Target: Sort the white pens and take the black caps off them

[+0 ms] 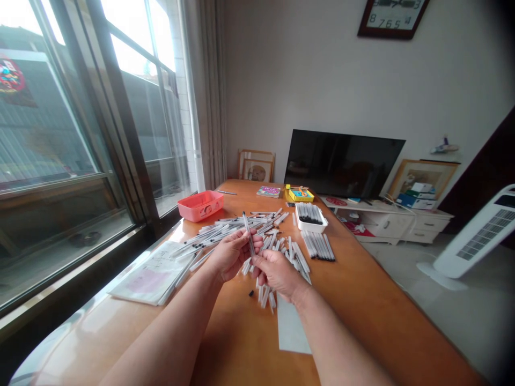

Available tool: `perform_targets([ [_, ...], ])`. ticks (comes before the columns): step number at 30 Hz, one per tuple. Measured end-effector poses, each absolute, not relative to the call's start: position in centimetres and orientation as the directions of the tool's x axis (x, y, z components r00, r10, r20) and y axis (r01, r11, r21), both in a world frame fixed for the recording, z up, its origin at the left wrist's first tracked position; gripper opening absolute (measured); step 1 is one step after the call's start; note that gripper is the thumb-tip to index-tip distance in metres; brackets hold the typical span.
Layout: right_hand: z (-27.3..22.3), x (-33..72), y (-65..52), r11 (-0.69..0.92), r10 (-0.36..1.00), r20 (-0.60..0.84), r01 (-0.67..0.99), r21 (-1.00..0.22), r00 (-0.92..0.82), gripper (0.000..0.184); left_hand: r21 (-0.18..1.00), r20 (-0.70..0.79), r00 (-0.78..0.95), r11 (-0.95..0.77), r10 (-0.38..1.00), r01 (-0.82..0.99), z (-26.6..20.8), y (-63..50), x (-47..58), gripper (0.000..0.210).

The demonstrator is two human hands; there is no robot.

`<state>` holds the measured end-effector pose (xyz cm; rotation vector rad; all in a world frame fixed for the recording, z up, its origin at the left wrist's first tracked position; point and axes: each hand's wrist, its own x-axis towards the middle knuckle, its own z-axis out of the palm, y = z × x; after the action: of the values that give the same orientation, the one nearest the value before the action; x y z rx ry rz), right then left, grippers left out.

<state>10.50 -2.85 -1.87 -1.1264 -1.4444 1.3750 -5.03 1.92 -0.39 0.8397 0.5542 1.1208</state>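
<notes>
Pen (248,236), apparently between both hands

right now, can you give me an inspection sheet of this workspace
surface: wooden table, glossy, with a grey sheet near the front edge
job's things: a pen held between both hands, a pile of pens behind them, short caps below them
clutter: white tray of pens, a row of pens, pink tray, papers, yellow box
grippers: left hand and right hand both grip the pen
cables: nothing seen
surroundings: window, television, wall clock, white fan
</notes>
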Motion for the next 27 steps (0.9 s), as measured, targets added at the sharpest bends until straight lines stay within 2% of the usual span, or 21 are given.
perform_targets([
  [4, -1.6, 10.5, -2.9, 0.167, 0.979, 0.121, 0.301, -0.939, -0.166, 0.027, 0.823, 0.017, 0.240, 0.122, 0.971, -0.554, -1.0, 2.4, -4.8, 0.011],
  [9, -1.1, 10.5, -2.9, 0.339, 0.932, 0.342, 0.624, -0.704, -0.121, 0.022, 0.835, -0.027, 0.145, 0.102, 0.989, -0.541, -1.3, 2.3, -4.1, 0.011],
  [12, -0.7, 10.4, -3.4, 0.338, 0.927, 0.349, 0.710, -0.618, -0.138, 0.019, 0.832, -0.050, 0.044, 0.066, 0.998, -0.552, -0.9, 2.7, -4.7, 0.010],
  [15, -0.6, 10.4, -3.8, 0.335, 0.929, 0.339, 0.724, -0.603, -0.148, 0.018, 0.801, -0.076, -0.176, -0.045, 0.981, -0.597, -0.4, 3.5, -6.2, 0.012],
  [16, -0.7, 10.4, -3.8, 0.336, 0.928, 0.345, 0.718, -0.610, -0.141, 0.018, 0.797, -0.080, -0.202, -0.059, 0.976, -0.601, -0.3, 3.7, -6.6, 0.013],
  [22, -2.5, 12.4, -1.8, 0.238, 0.933, 0.358, 0.684, -0.690, 0.037, 0.009, 0.812, -0.033, 0.019, 0.038, 0.999, -0.583, -0.2, 3.0, -6.1, 0.014],
  [27, -2.9, 13.4, -1.1, 0.252, 0.904, 0.417, 0.667, -0.701, 0.096, 0.015, 0.855, -0.029, 0.100, 0.077, 0.995, -0.514, -0.7, 2.6, -5.4, 0.020],
])
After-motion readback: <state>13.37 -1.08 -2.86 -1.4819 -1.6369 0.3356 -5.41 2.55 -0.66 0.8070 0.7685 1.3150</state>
